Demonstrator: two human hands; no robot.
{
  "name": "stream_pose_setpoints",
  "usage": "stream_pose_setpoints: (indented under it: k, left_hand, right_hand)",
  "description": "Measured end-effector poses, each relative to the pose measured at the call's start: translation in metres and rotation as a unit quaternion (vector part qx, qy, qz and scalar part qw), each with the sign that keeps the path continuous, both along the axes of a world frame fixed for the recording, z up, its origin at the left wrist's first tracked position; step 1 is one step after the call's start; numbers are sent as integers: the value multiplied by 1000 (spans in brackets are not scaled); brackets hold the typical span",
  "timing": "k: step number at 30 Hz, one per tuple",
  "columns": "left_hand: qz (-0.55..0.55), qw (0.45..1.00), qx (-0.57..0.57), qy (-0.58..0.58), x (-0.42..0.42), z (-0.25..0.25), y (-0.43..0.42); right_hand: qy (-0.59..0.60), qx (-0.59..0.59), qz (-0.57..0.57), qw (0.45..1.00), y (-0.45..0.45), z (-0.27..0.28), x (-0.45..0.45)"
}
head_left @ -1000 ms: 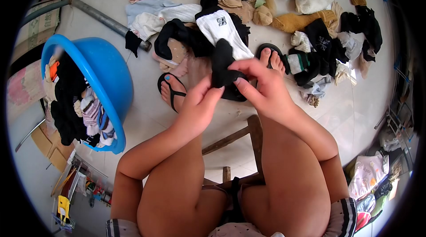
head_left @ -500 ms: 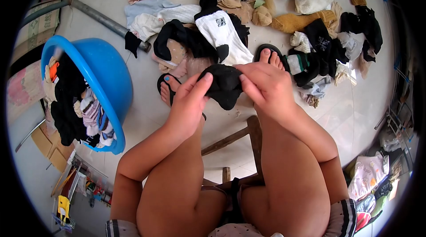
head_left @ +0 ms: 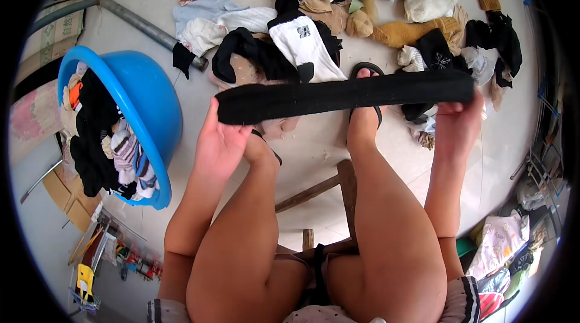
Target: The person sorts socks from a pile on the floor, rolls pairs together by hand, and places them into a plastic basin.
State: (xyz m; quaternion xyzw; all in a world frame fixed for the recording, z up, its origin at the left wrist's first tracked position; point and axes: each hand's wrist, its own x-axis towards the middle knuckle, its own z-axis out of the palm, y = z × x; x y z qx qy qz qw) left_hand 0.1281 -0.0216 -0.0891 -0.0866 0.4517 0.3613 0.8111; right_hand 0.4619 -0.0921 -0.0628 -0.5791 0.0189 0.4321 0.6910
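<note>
Evidently, both hands grasp one long black sock (head_left: 344,93), which is stretched almost level in the air above the feet and the tiled floor (head_left: 495,154). The left hand (head_left: 219,142) grips its left end, palm turned upward and thumb at the tip; the right hand (head_left: 457,123) holds the other end, its fingers partly hidden behind the fabric. Just beyond the sock lies a white sock (head_left: 299,45) with a dark emblem, among loosely scattered black and pale ones. Farther right rests a mustard sock (head_left: 414,32). Well to the left of the left hand, a blue tub (head_left: 154,99) holds a heap of black, striped and beige pieces, near a grey metal pipe (head_left: 136,22).
</note>
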Motion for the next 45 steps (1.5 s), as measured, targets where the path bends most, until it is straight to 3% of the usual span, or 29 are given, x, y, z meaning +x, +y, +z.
stream_pose_setpoints:
  k: [2, 3, 5, 7, 9, 10, 12, 15, 17, 18, 19, 23, 25, 27, 29, 30, 32, 33, 34, 35, 36, 37, 39, 40, 41, 42, 43, 45]
  left_hand:
    - [-12, 998, -15, -59, -2, 18, -5]
    - [-23, 992, -30, -116, -4, 25, -8]
    - [-97, 995, 5, -5, -7, 36, -14]
    - [-187, 978, 85, 33, -9, 41, -10]
    - [-229, 968, 79, 60, -12, 38, -13]
    - [-269, 957, 71, 86, -13, 36, -15]
    - [-313, 943, 65, 91, -9, 36, -17]
    - [-385, 911, 68, 130, 1, 39, -20]
    - [-424, 898, 59, 101, 0, 37, -20]
    - [-396, 911, 39, 103, 3, 39, -20]
    - [-393, 913, 40, 103, 2, 37, -20]
    - [-371, 920, 26, 124, -4, 32, -22]
    - [-382, 915, 41, 125, -3, 33, -22]
    - [-375, 919, 22, 124, 0, 36, -22]
    - [-377, 919, 30, 113, 1, 39, -21]
    - [-380, 919, 37, 103, 2, 39, -21]
    - [-407, 909, 66, 64, -1, 39, -22]
    - [-433, 896, 96, 31, -5, 41, -21]
    - [-477, 875, 85, -1, -3, 49, -15]
    - [-533, 837, 113, -40, 0, 55, -5]
    - [-528, 842, 107, -7, -3, 62, 1]
    - [-542, 800, 205, 158, -8, 71, 5]
    - [-528, 618, 374, 446, -20, 79, 17]
    - [-450, 384, 467, 658, -45, 68, 22]
    - [-433, 314, 420, 733, -74, 67, 24]
    - [-414, 242, 370, 796, -94, 72, 27]
    - [-406, 254, 334, 812, -111, 74, 22]
    - [-399, 265, 300, 825, -136, 76, 9]
  right_hand:
    - [30, -31, 95, 995, -9, -21, -2]
    - [-15, -129, 122, 984, -9, -32, -9]
    - [-115, -176, 420, 883, -11, -40, -19]
    - [-197, -140, 589, 771, -5, -58, -37]
    - [-371, -138, 558, 729, 7, -68, -68]
    - [-470, -95, 487, 730, 14, -83, -86]
    - [-560, -54, 408, 719, 21, -111, -102]
    - [-526, -116, 495, 682, 30, -124, -96]
    - [-268, -226, 514, 783, 41, -114, -73]
    - [-237, -106, 396, 881, 36, -127, -63]
    - [-225, -86, 329, 913, 41, -113, -50]
    - [-241, -28, 63, 968, 51, -79, 11]
    - [-330, -104, 51, 937, 53, -66, 25]
    - [-415, -133, 49, 899, 46, -76, 24]
    - [-535, -153, 136, 820, 36, -75, -2]
    - [-470, -87, 212, 853, 31, -74, -19]
    - [-501, -99, 482, 712, 16, -52, -58]
    - [-414, -21, 562, 716, 13, -48, -75]
    - [-305, 42, 635, 709, 10, -43, -93]
    - [-86, 173, 650, 735, 8, -54, -109]
    - [-99, 135, 715, 679, 8, -60, -108]
    - [-118, 97, 772, 617, 6, -66, -101]
    - [-235, 12, 674, 700, 14, -62, -100]
    - [-336, -62, 653, 676, 23, -59, -94]
    - [-434, -138, 620, 639, 29, -58, -87]
    - [-453, -122, 565, 679, 30, -64, -81]
    - [-469, -107, 504, 717, 31, -69, -77]
    - [-405, -143, 489, 759, 32, -66, -73]
